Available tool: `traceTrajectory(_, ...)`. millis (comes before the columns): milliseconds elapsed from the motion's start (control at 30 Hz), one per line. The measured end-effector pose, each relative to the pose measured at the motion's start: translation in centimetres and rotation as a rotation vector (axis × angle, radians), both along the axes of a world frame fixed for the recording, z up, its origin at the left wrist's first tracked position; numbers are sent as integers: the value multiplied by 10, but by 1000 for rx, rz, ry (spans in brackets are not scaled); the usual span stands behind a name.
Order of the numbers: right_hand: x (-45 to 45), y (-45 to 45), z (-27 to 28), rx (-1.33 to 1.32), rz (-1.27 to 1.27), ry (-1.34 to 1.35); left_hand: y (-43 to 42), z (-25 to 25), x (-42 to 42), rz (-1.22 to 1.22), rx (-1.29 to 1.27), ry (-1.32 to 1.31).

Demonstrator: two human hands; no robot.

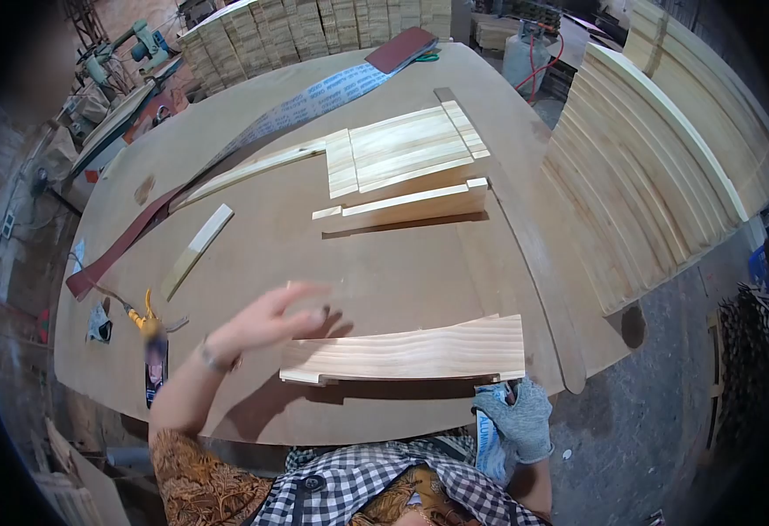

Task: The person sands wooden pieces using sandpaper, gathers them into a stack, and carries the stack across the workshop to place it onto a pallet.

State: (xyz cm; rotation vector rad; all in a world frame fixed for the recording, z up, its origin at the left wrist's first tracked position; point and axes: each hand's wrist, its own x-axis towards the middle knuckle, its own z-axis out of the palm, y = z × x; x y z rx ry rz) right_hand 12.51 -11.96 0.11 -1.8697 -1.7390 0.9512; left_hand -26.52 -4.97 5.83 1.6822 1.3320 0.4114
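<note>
My bare left hand [266, 320] hovers by the left end of a pale wooden board [402, 351], its fingers apart and holding nothing. Stepped ends show on this board, which lies near the table's front edge. A grey glove covers my right hand [525, 421], which is closed around a sandpaper strip [488, 447] with blue print on its white backing. That hand is just below the board's right end; whether it touches the wood I cannot tell. Farther back are a notched board [411, 208] standing on edge and several flat boards [411, 145] side by side.
A long sanding belt [314, 105] runs along the table's far left side. Near it lie a narrow wooden strip [199, 250] and a yellow-handled tool [146, 323]. Curved boards [630, 167] are stacked at right. Behind the table stand stacked slats [314, 39] and a gas cylinder [525, 61].
</note>
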Motion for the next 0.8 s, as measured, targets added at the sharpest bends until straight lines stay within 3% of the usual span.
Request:
traceTrajectory(67,3,-1,-2,36,10,27,54,-7,14,-136,380,229)
traceTrajectory(200,20,-2,-31,179,-40,329,148,-44,75,-174,822,386)
traceTrajectory(300,29,-5,-34,166,-140,691,178,-64,117,-44,752,654)
traceTrajectory(400,37,-7,-40,119,-215,844,199,-80,122,-146,771,695)
traceTrajectory(533,40,-4,-45,122,-295,797,152,-33,124,-236,1215,515)
traceTrajectory(633,48,-7,-59,109,-289,822,101,10,130,-333,1431,563)
traceTrajectory(800,43,-11,-50,240,-302,1123,22,30,137,-568,1544,658)
